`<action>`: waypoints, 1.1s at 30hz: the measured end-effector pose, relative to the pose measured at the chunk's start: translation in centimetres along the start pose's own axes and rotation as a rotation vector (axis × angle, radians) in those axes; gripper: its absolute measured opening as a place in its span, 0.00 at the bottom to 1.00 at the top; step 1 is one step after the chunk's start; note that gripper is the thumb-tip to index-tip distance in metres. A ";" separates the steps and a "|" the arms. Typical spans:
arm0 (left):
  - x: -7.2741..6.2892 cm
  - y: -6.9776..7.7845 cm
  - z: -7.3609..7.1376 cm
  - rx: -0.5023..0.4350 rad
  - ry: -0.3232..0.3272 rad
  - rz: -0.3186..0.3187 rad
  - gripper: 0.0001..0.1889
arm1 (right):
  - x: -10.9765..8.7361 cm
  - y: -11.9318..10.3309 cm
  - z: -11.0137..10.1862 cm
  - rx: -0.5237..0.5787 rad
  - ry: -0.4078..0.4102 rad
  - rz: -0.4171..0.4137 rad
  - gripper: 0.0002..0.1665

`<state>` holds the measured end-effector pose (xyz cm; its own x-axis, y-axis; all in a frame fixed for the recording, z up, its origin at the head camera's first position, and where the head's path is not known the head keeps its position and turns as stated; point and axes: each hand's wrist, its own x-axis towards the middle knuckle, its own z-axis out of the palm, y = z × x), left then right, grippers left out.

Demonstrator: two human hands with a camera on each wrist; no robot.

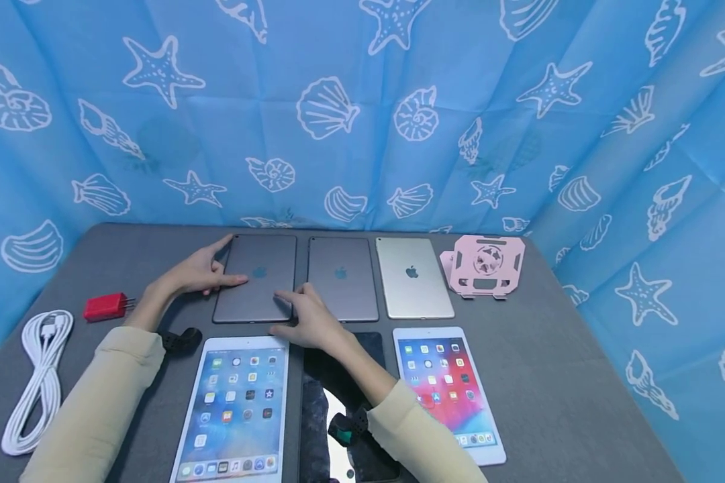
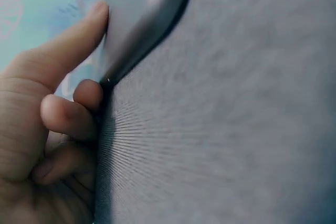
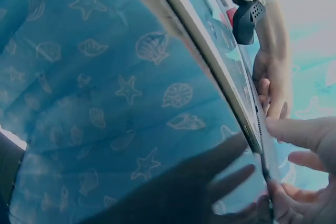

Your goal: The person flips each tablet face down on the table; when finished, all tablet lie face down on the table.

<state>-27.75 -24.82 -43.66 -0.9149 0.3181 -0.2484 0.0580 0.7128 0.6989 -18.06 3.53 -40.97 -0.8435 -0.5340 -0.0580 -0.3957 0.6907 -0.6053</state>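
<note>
Nearest the person, a white-framed iPad [image 1: 242, 396] showing a lit home screen is lying at the left, and a black tablet [image 1: 314, 409] is lying just beside it, reflecting light and passing partly under the right forearm. A second white-framed iPad [image 1: 438, 379], also lit, is resting to the right. At the table's left, a coiled white charging cable [image 1: 47, 376] is lying with a red plug adapter [image 1: 105, 307] just beyond it.

Farther in, the dark grey iPad [image 1: 262, 268] is lying flat, back up, at the left of the far row. The right hand [image 1: 308, 318] is touching its near right corner, thumb and forefinger spread apart. The left hand [image 1: 202, 268] is reaching its left side, forefinger at the far corner and thumb resting on the back, both extended, while the other fingers are curling loosely.

A second grey iPad [image 1: 341, 275], a pale gold iPad [image 1: 413, 278] and a pink stand [image 1: 488, 265] are continuing the row rightward. A blue seashell-patterned curtain [image 1: 338, 161] is hanging behind.
</note>
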 end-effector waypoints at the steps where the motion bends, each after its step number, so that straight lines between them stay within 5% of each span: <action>1: -0.1 -0.1 0.1 -0.002 0.012 0.010 0.63 | -0.4 0.0 -0.3 0.011 -0.005 -0.017 0.39; 9: -0.9 -0.6 0.4 -0.048 0.066 0.065 0.56 | -4.5 0.8 -2.3 0.004 -0.015 -0.063 0.35; 15: -1.6 0.5 1.1 0.008 0.086 0.160 0.50 | -8.5 2.3 -4.1 -0.015 0.025 -0.069 0.35; 25: -3.4 6.8 4.2 0.153 0.231 0.357 0.42 | -14.9 4.5 -6.3 -0.011 0.102 0.099 0.35; 33: -5.1 12.3 9.8 0.209 0.062 0.481 0.41 | -19.5 5.9 -6.7 -0.089 0.200 0.281 0.35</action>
<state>-18.48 -11.50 -40.35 -0.7867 0.6070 0.1124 0.5500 0.6066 0.5741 -6.43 21.28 -38.09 -0.9748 -0.2175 -0.0505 -0.1611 0.8417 -0.5154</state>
